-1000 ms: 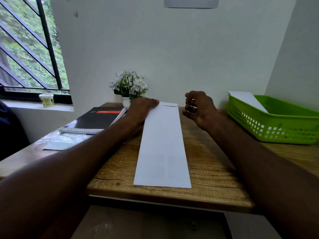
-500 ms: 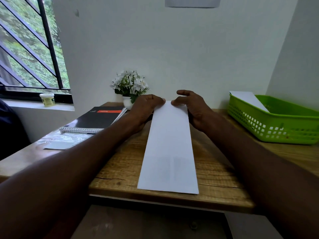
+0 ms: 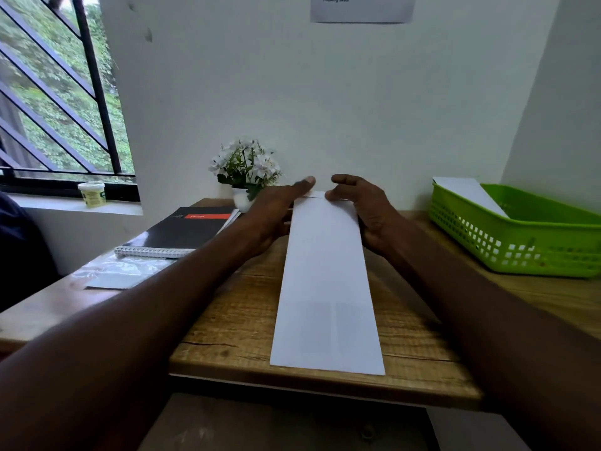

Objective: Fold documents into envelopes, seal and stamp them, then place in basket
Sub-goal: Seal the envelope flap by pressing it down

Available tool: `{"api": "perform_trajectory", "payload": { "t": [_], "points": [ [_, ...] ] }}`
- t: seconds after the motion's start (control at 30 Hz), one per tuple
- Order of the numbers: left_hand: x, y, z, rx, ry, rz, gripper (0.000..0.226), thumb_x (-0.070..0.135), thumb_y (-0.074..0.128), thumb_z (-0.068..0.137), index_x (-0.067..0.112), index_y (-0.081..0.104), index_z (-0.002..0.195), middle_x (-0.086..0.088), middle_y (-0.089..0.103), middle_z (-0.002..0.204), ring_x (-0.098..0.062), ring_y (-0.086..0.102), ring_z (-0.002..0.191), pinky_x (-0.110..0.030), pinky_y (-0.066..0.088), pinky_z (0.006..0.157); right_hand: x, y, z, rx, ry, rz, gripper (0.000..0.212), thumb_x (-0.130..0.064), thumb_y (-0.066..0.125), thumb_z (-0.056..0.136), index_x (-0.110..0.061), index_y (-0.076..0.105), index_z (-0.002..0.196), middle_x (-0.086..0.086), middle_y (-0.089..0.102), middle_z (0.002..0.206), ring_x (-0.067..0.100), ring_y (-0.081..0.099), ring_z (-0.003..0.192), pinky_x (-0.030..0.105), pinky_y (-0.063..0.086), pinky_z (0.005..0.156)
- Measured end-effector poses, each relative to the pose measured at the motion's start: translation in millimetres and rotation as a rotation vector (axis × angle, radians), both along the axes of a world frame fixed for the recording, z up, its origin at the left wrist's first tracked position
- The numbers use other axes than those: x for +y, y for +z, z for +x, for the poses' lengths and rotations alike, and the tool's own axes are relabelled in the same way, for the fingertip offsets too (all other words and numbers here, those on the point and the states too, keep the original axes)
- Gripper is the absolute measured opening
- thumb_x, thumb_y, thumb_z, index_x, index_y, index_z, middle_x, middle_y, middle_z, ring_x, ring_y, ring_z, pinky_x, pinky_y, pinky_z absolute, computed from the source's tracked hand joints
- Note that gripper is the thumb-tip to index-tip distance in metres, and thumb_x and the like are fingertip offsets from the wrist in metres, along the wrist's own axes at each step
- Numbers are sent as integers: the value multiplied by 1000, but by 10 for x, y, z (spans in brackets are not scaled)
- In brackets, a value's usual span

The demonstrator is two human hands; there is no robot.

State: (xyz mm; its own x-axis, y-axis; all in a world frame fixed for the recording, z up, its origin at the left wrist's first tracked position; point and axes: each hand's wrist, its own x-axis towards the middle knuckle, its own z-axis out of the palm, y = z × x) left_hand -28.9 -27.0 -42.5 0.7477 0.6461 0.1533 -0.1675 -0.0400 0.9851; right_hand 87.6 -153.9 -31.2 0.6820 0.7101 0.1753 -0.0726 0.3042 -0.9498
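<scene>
Wooden desk (image 3: 227,320) bears long white envelope (image 3: 327,288).

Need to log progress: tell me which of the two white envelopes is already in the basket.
The envelope leaning inside the green basket at right. The other long envelope lies flat on the wooden table, both hands at its far end.

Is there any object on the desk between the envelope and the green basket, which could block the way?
Nothing visible does. Between the envelope and the basket lies only bare desk, apart from the person's own right hand and forearm, which rest beside the envelope's right edge.
</scene>
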Motion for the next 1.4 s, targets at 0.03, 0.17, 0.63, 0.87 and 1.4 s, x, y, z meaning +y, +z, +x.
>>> {"api": "perform_trajectory", "payload": {
  "t": [0.03, 0.17, 0.63, 0.87, 1.4],
  "points": [
    [0, -15, -4, 2, -15, 10, 44, 37, 78, 90, 0, 71, 113, -21, 75, 112, -37, 73, 106, -50, 58, 97, 9, -6, -20, -3, 9, -4, 39, 5, 72, 82, -9, 69, 118, 17, 70, 103, 31, 68, 86, 39, 60, 73],
    [27, -43, -23, -12, 12, 55, 15, 14, 74, 90, 1, 72, 97, -26, 72, 105, -36, 68, 95, -49, 56, 90, 46, -40, -28, -56, -25, -77, 38, 3, 75, 81, -9, 73, 117, 16, 72, 110, 29, 69, 89, 41, 61, 80],
    [57, -5, -54, -107, 93, 1, 14, 9, 68, 93, -1, 63, 102, -22, 63, 91, -28, 63, 73, -32, 53, 67, 3, -22, 2, 111, -273, 15, 10, 0, 62, 78, -9, 59, 76, 6, 50, 73, 23, 44, 71, 28, 49, 56],
    [26, -48, -21, -113, 60, 56, 17, 10, 70, 93, -3, 65, 104, -26, 65, 96, -33, 64, 85, -42, 53, 81, 38, -39, -37, 15, -98, -71, 30, -27, 79, 87, -13, 72, 112, 5, 71, 99, 24, 67, 86, 33, 56, 71],
    [93, 27, -30, -134, 37, -87, 24, 31, 68, 96, 8, 66, 96, -7, 71, 78, -20, 70, 68, -32, 59, 65, 7, 0, -26, 57, -93, 35, 33, 6, 70, 83, -7, 73, 113, 9, 70, 91, 24, 67, 75, 32, 60, 68]
  ]
}}
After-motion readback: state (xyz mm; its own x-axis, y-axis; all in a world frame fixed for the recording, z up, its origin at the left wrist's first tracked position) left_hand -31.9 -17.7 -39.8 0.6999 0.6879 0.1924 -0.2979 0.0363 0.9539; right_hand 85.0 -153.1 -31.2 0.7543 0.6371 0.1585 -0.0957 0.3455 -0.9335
